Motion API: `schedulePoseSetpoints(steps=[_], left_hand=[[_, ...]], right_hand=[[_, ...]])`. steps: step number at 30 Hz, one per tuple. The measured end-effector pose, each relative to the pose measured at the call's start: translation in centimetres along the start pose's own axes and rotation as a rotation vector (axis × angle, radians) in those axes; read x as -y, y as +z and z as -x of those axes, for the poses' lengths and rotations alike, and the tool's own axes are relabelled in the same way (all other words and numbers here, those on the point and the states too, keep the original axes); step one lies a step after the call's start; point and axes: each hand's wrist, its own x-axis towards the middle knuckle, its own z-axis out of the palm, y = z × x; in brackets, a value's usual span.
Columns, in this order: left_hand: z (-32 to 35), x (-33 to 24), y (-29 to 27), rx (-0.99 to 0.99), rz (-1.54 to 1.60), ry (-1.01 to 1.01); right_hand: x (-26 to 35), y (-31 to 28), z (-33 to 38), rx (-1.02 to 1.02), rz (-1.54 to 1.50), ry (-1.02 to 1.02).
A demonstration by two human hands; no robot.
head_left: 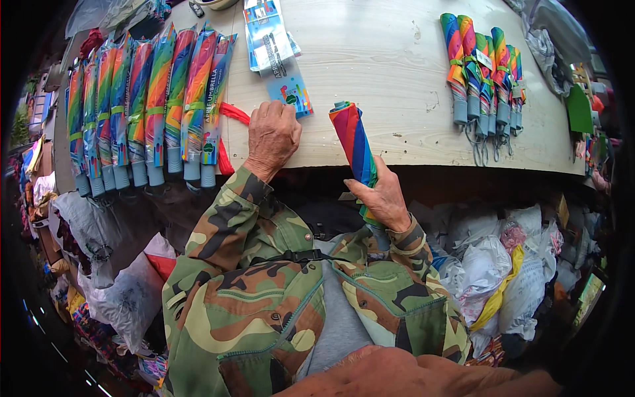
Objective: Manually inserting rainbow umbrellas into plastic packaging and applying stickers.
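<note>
My right hand (383, 197) is wrapped round a folded rainbow umbrella (357, 142), which stands tilted at the table's front edge with its pale tip up. My left hand (274, 137) is closed, its fingers pinching the near end of a clear printed plastic sleeve (286, 74). That sleeve lies flat over more sleeves at the middle of the table; the fingertips are partly hidden. A red ribbon (235, 113) lies just left of this hand. Further left, several rainbow umbrellas in sleeves (155, 106) lie side by side, their blue-grey handles toward me.
Several unsleeved rainbow umbrellas (489, 73) with wrist cords lie at the right of the pale wooden table (380, 49). Clear plastic (552, 46) hangs at the far right corner. Below the table are stuffed white bags (486, 268) on the right and more bags (129, 298) on the left.
</note>
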Motion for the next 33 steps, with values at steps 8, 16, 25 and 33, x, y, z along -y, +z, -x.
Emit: schedulePoseSetpoints(steps=[8,16,25,33], left_hand=[[0.7,-0.5,-0.2,0.061,0.002,0.007],[0.6,-1.2,-1.4,0.006,0.066,0.015],[0.5,0.6,0.5,0.068,-0.041,0.097],[0.3,1.4,0.7,0.046,-0.010,0.007]], right_hand=[[1.6,-0.3,-0.6,0.042,-0.028,-0.114],[2.0,-0.5,-0.4,0.061,-0.094,-0.090],[1.7,-0.5,-0.2,0.073,-0.086,-0.011],[0.7,-0.3,-0.4,0.062,-0.067,-0.052]])
